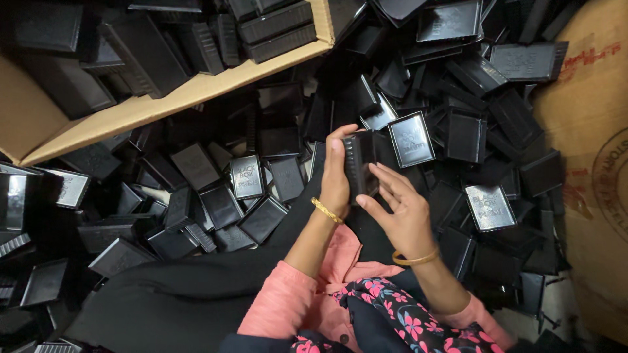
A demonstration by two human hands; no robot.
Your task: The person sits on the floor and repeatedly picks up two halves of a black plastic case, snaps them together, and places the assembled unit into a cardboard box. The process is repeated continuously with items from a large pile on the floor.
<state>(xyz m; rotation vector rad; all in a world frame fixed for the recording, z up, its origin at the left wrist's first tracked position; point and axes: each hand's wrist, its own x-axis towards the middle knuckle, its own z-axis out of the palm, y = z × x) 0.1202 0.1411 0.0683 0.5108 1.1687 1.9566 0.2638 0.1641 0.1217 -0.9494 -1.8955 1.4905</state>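
A small black plastic box stands on edge between the person's two hands, ribbed side toward the camera, held up over the lap. The left hand wraps it from the left, fingers pressed around the far edge and thumb along the near one, so that grip is closed firmly on the box. The right hand comes in from below and to the right, fingertips laid flat against the box's face; its grip looks loosely spread, touching and not clamping.

Just right of the grip lies a shallow black lid, face up with a pale rim, and beyond it a deep heap of black boxes and lids spreads in every direction across the floor. Up and to the left of the grip sits an open cardboard carton, already holding rows of black boxes stacked more neatly than the heap. A brown sack lies at the far right.

Judging by how things lie, the work is partly along at best: the carton holds a fair number, but the loose heap around the hands is far larger.
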